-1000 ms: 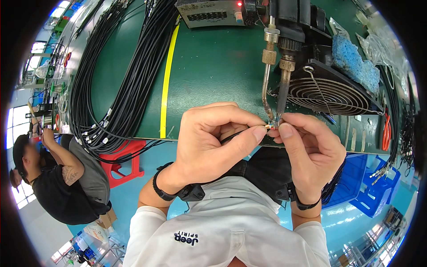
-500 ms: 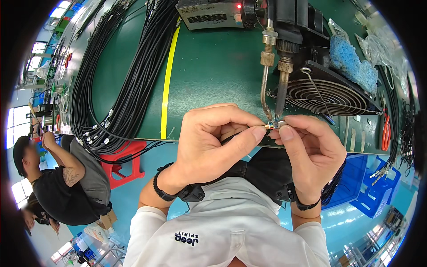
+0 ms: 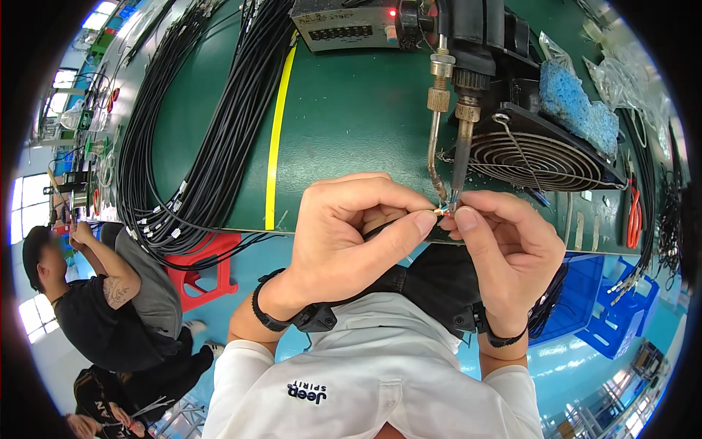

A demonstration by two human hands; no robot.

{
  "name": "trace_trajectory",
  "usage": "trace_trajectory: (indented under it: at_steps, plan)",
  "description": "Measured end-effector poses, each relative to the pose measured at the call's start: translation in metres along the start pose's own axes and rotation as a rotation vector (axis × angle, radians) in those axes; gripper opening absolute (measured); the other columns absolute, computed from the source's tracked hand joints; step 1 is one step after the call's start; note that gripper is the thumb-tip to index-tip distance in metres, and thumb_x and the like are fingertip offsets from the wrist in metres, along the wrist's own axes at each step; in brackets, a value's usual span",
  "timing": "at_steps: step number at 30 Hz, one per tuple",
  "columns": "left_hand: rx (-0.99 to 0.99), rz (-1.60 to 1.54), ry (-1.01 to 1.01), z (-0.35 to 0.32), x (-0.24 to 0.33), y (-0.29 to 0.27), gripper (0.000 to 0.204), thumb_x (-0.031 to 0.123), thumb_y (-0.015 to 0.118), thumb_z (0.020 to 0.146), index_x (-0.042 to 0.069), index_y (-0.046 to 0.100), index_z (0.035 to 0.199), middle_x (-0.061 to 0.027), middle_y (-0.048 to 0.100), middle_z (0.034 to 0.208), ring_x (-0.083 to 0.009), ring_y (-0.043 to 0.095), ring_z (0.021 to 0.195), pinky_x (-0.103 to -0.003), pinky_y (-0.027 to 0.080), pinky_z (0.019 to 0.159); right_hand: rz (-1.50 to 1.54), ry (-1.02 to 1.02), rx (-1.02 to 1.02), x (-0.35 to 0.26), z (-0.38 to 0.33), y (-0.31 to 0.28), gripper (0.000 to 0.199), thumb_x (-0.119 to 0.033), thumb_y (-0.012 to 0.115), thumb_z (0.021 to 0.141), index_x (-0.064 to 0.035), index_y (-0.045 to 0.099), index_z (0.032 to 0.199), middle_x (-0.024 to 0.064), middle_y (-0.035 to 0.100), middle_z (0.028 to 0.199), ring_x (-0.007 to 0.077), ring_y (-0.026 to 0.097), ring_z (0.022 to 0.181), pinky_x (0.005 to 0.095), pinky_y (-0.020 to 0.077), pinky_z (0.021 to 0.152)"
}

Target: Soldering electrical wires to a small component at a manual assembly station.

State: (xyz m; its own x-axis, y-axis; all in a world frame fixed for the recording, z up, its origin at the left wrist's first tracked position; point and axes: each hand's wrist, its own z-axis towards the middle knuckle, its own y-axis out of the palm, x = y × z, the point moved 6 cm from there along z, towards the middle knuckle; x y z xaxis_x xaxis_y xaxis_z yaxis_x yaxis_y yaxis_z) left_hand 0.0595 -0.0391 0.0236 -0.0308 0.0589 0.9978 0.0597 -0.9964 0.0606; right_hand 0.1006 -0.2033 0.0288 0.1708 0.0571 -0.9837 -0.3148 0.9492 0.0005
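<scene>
My left hand (image 3: 358,227) pinches the end of a black cable between thumb and forefinger, close to its small coloured wires (image 3: 442,211). Opposite it, the thumb and forefinger of my right hand (image 3: 512,249) are closed on a small metal connector (image 3: 453,208), mostly hidden by the fingertips. Wires and connector meet right beneath the tip of a mounted soldering iron (image 3: 462,157). A thin bent metal feed tube (image 3: 435,139) comes down beside the iron to the same spot. Whether the tip touches the wires is too small to tell.
Behind my right hand stands a black fan with a wire guard (image 3: 537,157), with a blue sponge (image 3: 578,106) on it. A control box (image 3: 351,33) sits at the back. Black cables (image 3: 227,132) lie left of yellow tape (image 3: 278,139). Red-handled pliers (image 3: 634,216) lie right. A co-worker (image 3: 110,307) sits left.
My right hand has shifted slightly left, with the connector closer against the wires. My left hand has hardly moved. At the lower left, another person has come further into view.
</scene>
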Motion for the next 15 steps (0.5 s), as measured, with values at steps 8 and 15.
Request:
trace_trajectory:
  at_steps: [8,15]
  plan:
    - [-0.003,-0.009,0.057,0.0009,-0.0016,0.0010,0.006,-0.005,0.069,0.081,-0.004,0.070,0.087,-0.0003,0.056,0.067,-0.0014,0.040,0.054,-0.021,0.029,0.047,-0.001,-0.070,-0.024,-0.0037,0.0010,-0.0014,0.015,0.010,0.063,0.084,0.0078,0.065,0.099,0.0132,0.066,0.092,0.0174,0.068,0.079,0.0247,0.0563,0.069]
    - [-0.014,0.019,0.056,0.0000,0.0008,0.0032,0.007,-0.005,0.069,0.080,-0.004,0.070,0.087,-0.0009,0.056,0.067,-0.0022,0.040,0.054,-0.021,0.029,0.048,-0.020,-0.108,-0.047,-0.0047,0.0006,-0.0040,0.016,0.011,0.062,0.084,0.0077,0.064,0.099,0.0136,0.065,0.093,0.0167,0.067,0.078,0.0251,0.0554,0.070]
